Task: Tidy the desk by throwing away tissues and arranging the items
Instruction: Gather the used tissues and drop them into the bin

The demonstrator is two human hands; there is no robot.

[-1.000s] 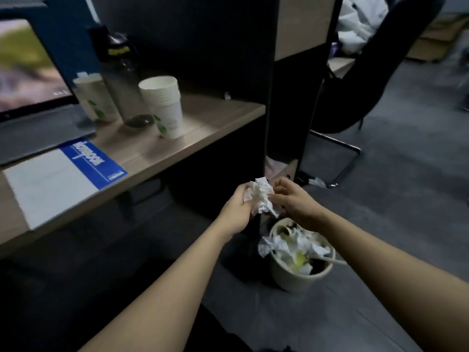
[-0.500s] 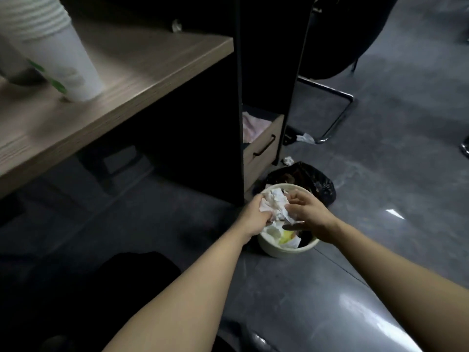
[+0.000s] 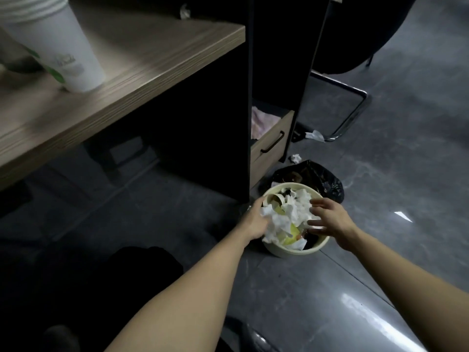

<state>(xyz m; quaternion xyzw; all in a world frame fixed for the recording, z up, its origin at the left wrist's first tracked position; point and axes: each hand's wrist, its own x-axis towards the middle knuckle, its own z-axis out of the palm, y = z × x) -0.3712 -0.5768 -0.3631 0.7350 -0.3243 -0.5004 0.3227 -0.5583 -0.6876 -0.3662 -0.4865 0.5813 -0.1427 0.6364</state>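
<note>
Tissues (image 3: 291, 214) are piled in the cream bin (image 3: 294, 250) on the floor, right between both hands. Left hand (image 3: 256, 219) is at the bin's near-left rim, touching the wad, though I can't tell how its fingers are lying there. Right hand (image 3: 330, 219) hovers over the right side with fingers spread, holding nothing. Black trash bag (image 3: 322, 176) sits just past the hands, and a stray crumpled scrap (image 3: 295, 158) lies beyond that. Stack of paper cups (image 3: 58, 47) is up on the desk (image 3: 152, 59), far up-left.

Probably an office: desk (image 3: 142, 72), drawer (image 3: 271, 146), chair (image 3: 355, 41).
</note>
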